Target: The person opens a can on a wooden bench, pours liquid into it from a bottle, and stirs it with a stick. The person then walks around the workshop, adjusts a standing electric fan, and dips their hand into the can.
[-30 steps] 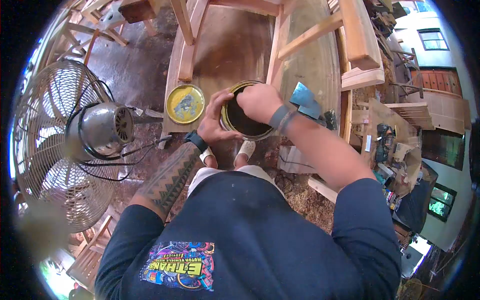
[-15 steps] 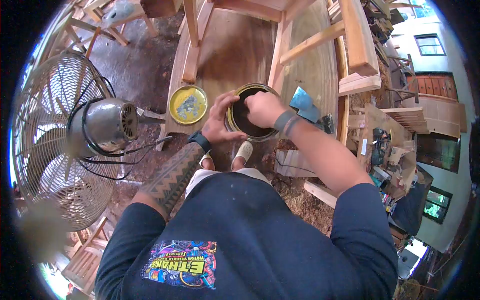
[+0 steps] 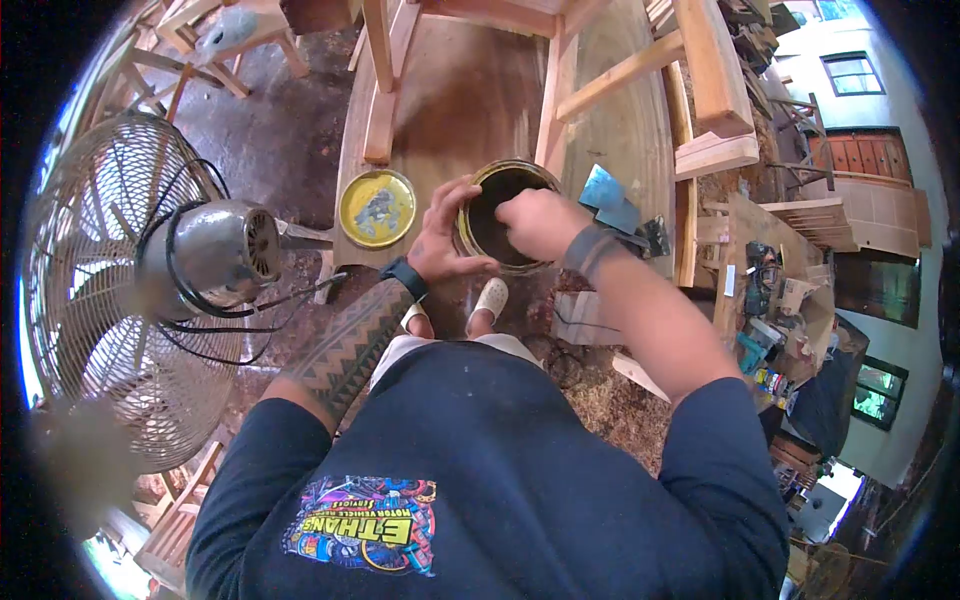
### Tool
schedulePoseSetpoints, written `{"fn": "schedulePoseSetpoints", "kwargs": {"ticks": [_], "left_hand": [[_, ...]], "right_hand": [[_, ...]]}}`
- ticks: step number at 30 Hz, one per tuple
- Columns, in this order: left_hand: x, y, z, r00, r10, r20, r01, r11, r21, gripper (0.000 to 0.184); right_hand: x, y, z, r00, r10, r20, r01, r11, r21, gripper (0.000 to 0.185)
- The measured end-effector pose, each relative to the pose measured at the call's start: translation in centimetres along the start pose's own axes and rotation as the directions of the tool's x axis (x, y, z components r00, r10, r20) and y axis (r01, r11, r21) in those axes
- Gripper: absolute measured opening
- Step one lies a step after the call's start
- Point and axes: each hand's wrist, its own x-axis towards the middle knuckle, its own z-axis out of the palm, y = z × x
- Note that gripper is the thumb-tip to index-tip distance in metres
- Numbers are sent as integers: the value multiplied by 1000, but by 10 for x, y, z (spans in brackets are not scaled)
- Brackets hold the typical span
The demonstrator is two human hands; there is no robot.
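A round metal can [image 3: 466,245] with a dark inside stands on the wooden slab at its near edge. My left hand [image 3: 446,236] is wrapped round the can's left side, fingers near the rim and thumb toward me. My right hand [image 3: 545,225] is closed and reaches over the can's mouth; whatever its fingers hold is hidden inside. Left of the can lies a yellow lid [image 3: 362,228], smeared with grey. Blue sheets [image 3: 604,190], perhaps sandpaper, lie to the right of the can.
A wooden chair frame [image 3: 553,110] stands on the slab [image 3: 440,60] beyond the can. To my left is a large fan [image 3: 205,255] with looping black cords. A cluttered workbench [image 3: 750,270] is at the right, and a block [image 3: 585,318] sits on the floor.
My right hand has shifted slightly right and down within the can's mouth. The can looks tilted a little differently, with my left hand still around it.
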Motion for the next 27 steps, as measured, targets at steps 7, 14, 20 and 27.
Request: {"fn": "schedulePoseSetpoints", "kwargs": {"ticks": [7, 14, 20, 27], "left_hand": [[0, -1, 1, 1000, 25, -13, -24, 999, 23, 113], [-3, -2, -1, 1000, 7, -3, -7, 999, 33, 112], [-1, -6, 0, 1000, 23, -20, -22, 999, 37, 111], [-2, 1, 0, 999, 19, -35, -17, 998, 64, 110]], "right_hand": [[-6, -4, -28, 989, 124, -86, -122, 992, 21, 22], [-36, -4, -56, 974, 60, -220, -42, 996, 84, 24], [-81, -12, -63, 930, 110, -350, -73, 990, 117, 23], [-111, -35, -72, 828, 132, -545, -54, 986, 157, 25]]}}
